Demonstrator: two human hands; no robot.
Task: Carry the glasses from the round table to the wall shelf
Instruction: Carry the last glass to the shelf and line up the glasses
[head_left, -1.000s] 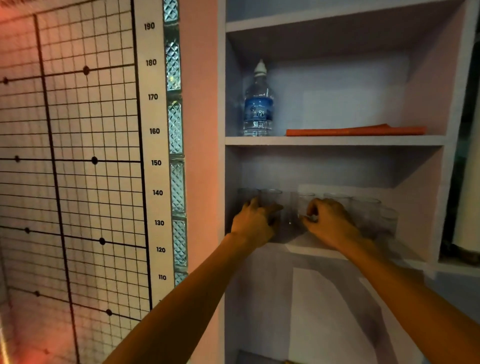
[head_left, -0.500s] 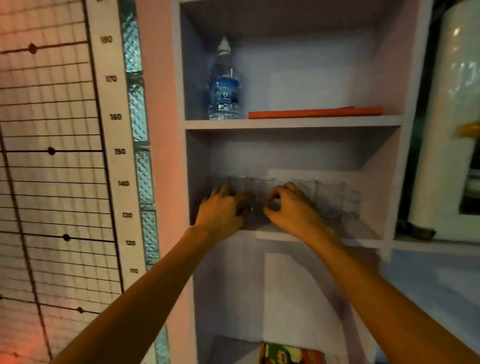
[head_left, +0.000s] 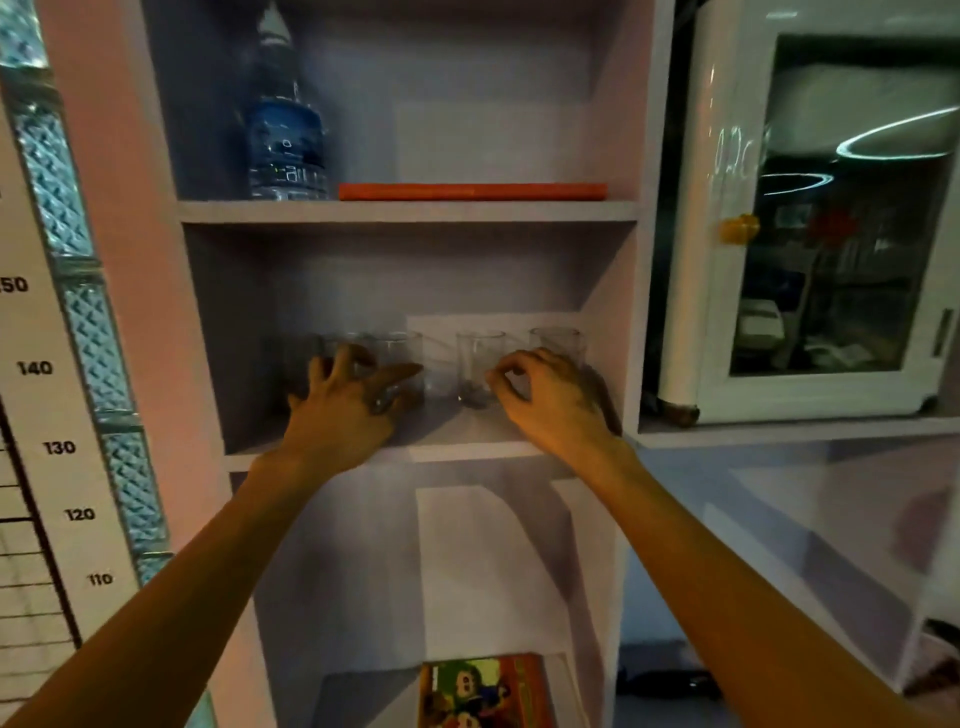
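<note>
Pale violet boards make up the wall shelf (head_left: 408, 212), which is set between a pink wall on its left and a white glass-door cabinet (head_left: 831, 218) on its right. A height scale (head_left: 57, 447) with printed numbers and a strip of glass blocks (head_left: 93, 332) are seen at the far left. On the upper board a water bottle (head_left: 285, 140) is stood upright, and a flat orange book (head_left: 470, 191) is laid just beside it. In the lowest compartment a colourful printed box (head_left: 483, 691) is partly shown.

The glasses (head_left: 480, 364) are lined up in a row on the middle board, all upright and near the back. Those at the left end are dim and partly covered.

The left hand (head_left: 348, 415) is held in front of the left-hand glasses, with its fingers (head_left: 343, 364) spread and bent and its thumb pointed to the right; nothing is grasped in it. The right hand (head_left: 550, 400) is held at the right end of the row, its fingers (head_left: 511, 371) curled inward just beside the middle glass. Whether that glass is touched or pinched cannot be told. The rightmost glass (head_left: 558, 340) is partly hidden behind this hand. Both forearms are stretched up from the lower edge of the view.
</note>
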